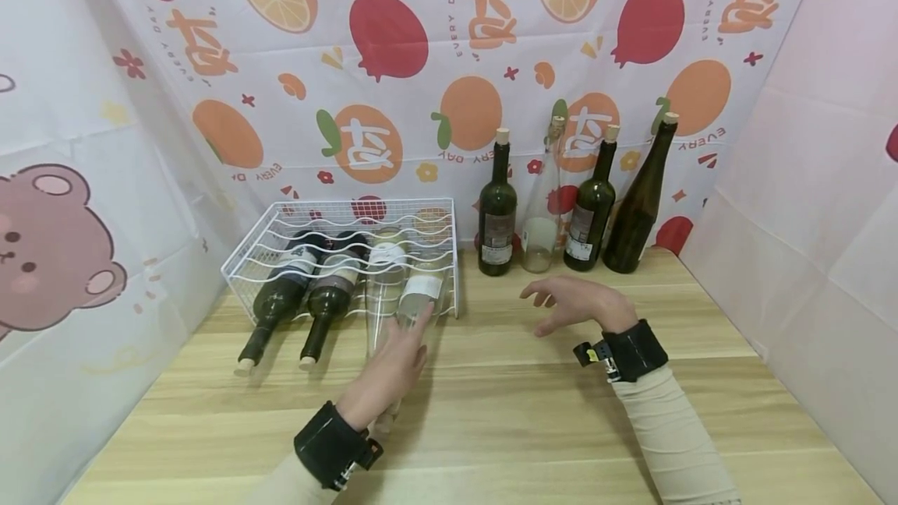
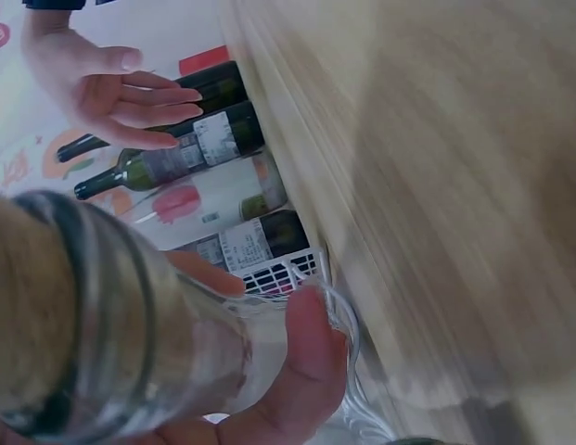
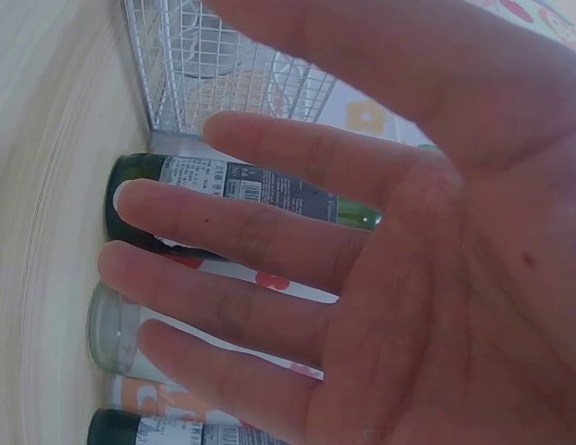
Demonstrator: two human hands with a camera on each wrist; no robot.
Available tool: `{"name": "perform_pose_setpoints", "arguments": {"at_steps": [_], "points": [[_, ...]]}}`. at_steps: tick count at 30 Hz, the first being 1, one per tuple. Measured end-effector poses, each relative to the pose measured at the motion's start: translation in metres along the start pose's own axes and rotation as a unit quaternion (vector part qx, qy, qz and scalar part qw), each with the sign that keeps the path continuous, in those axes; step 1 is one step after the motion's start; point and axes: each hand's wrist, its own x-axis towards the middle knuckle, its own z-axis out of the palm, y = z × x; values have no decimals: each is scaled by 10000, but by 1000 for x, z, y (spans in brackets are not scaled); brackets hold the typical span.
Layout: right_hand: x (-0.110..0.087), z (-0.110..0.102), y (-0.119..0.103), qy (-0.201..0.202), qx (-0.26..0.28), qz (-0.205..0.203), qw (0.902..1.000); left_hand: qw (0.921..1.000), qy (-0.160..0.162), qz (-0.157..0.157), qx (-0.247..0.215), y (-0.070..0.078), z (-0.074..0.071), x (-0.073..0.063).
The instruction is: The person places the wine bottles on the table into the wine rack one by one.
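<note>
My left hand (image 1: 393, 369) curls round a clear glass bottle at the front of the white wire rack (image 1: 454, 256). In the left wrist view the neck of this clear bottle (image 2: 181, 338) looms large, its cork (image 2: 28, 306) nearest the camera, with thumb and fingers about the glass. Beside it in the rack lie another clear bottle and two dark wine bottles, a left one (image 1: 275, 298) and a right one (image 1: 328, 298), corked necks toward me. My right hand (image 1: 578, 302) hovers with spread fingers and holds nothing, in front of the upright bottles.
Along the back, right of the rack, stand a green bottle (image 1: 497, 213), a clear bottle (image 1: 542, 232), a second green bottle (image 1: 591, 209) and a taller brown-green bottle (image 1: 640, 201), all corked. Behind them hangs a fruit-patterned curtain (image 1: 435, 45). Everything rests on a wooden table (image 1: 505, 427).
</note>
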Motion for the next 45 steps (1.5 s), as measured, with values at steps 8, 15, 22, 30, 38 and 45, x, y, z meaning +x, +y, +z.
{"name": "perform_pose_setpoints", "arguments": {"at_steps": [8, 15, 22, 30, 38, 45], "points": [[0, 0, 0, -30, -3, -43, 10000, 9999, -67, -79, 12, 4, 4, 10], [0, -2, 1, -64, 42, -24, 10000, 9990, -282, -345, 68, 8, 11, 19], [0, -2, -1, -87, 38, -4, 10000, 9994, -224, -46, 275, 11, 10, 29], [0, 0, -1, -39, 9, -26, 10000, 9992, -283, -156, 237, 11, 10, 33], [1, 1, 0, -43, -23, -21, 10000, 9988, -160, -94, 453, 11, 12, 47], [1, 1, -1, -62, 21, 48, 10000, 9972, -344, -523, 420, 11, 13, 59]]}}
